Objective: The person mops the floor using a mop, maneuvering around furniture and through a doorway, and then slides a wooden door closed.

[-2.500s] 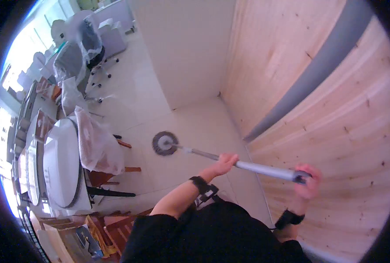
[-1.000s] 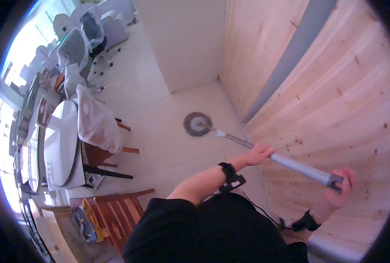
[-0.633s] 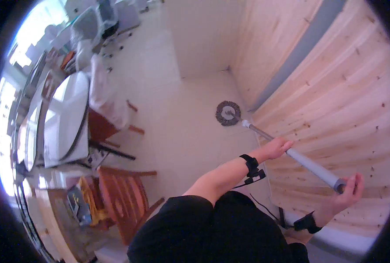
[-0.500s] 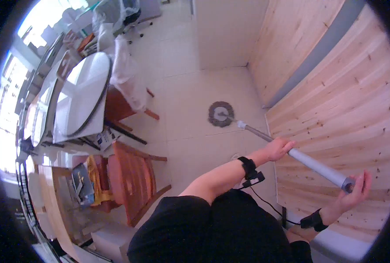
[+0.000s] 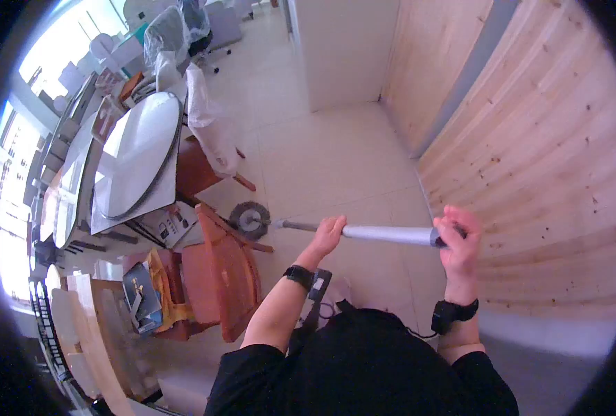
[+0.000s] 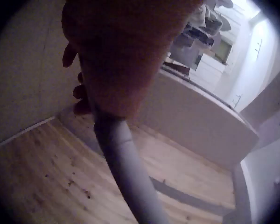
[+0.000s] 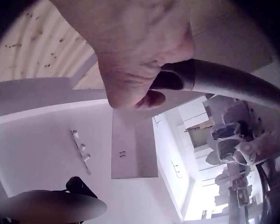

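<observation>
A round mop head (image 5: 250,220) with grey fringe lies on the floor beside a wooden chair, its pole (image 5: 390,234) running rightward across the front of the body. My left hand (image 5: 327,234) grips the pole around its middle, fingers curled over it. At the pole's dark end cap, my right hand (image 5: 458,239) holds on with bent fingers. The left wrist view has the pole (image 6: 130,172) coming out from under the left hand (image 6: 121,56). In the right wrist view the right hand (image 7: 135,51) wraps the dark end (image 7: 179,74).
The wooden chair (image 5: 225,277) stands left of the body, close to the mop head. Beyond it are an oval-topped table (image 5: 142,152) and a plastic-wrapped chair (image 5: 207,128). A wood-plank wall (image 5: 537,166) rises on the right, and a pale pillar (image 5: 346,55) stands ahead.
The mop head has swept left, from near the wood wall to beside the wooden chair. Both hands have shifted left with the pole, which now lies closer to level across the view.
</observation>
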`<state>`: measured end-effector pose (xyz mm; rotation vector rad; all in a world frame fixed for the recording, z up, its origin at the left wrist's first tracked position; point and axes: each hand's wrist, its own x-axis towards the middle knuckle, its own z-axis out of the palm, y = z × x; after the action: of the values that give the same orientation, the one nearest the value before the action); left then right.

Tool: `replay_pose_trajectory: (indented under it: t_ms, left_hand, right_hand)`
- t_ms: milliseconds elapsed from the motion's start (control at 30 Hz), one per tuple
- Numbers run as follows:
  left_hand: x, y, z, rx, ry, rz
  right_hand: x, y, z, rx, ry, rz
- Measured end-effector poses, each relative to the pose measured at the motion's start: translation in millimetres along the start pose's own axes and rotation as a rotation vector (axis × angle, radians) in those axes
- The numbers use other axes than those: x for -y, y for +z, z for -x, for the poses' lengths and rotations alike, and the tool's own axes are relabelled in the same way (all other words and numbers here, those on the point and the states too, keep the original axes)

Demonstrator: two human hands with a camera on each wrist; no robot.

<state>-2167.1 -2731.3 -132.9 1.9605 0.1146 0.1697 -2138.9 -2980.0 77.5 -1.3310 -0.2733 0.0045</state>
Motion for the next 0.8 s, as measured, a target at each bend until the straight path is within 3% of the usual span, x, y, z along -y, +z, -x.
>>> replay_pose_trajectory:
  t_ms: [100,200,300,400,467,600,700,800]
  left_hand:
    - [-19.9,15.1,21.2,0.096,-0.094,0.063]
    - [-48.6,52.3,42.1,0.174,-0.07,0.071]
    - [-85.2,102.5,66.3,0.389,-0.011,0.096]
    - [-103.3,173.2,103.3,0.434,0.144,0.215]
    - [-117.9,212.0,124.9,0.553,0.219,0.274]
    - [-153.6,260.0,166.5,0.711,0.288,0.252]
    - [-138.3,306.9,193.5,0.79,0.255,0.225]
    - [-146.5,308.1,207.3,0.792,0.307,0.262]
  right_hand:
    - [3.6,-17.5,39.3,-0.082,-0.071,-0.076]
    - [31.7,-50.9,81.6,-0.136,-0.191,-0.008]
    - [69.2,-101.6,144.4,-0.232,-0.23,0.142]
    - [89.9,-132.0,218.3,-0.371,-0.656,0.574]
    - [111.1,-136.1,264.5,-0.49,-0.697,0.843]
    - [119.3,-155.5,347.9,-0.651,-0.653,1.232]
    - [90.3,-185.6,412.3,-0.848,-0.505,1.059]
    - [76.9,-189.4,442.9,-0.938,-0.393,0.993]
